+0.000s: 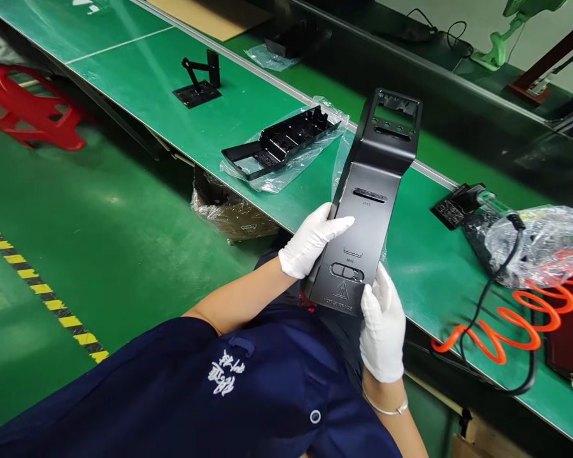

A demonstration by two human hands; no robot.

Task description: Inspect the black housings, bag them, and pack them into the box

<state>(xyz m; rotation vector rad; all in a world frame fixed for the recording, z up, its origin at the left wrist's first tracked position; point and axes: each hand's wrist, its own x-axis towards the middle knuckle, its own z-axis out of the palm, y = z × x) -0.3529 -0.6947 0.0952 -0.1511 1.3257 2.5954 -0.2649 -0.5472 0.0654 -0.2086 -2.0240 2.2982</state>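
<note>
Between my two white-gloved hands is a long black plastic housing, tilted, with slots, MAX and MIN marks and a "HOT SURFACE" warning on its face. My left hand grips its left edge, thumb lying across the front. Lower down, my right hand holds the right edge near the bottom end, its fingers partly hidden behind the part. Past my left hand, a similar black housing rests open side up on a clear plastic bag on the green bench.
A small black stand is farther left on the bench. At right lie a black-headed tool, plastic wrap and a coiled orange air hose. A wrapped box sits below the bench edge; a red chair stands left.
</note>
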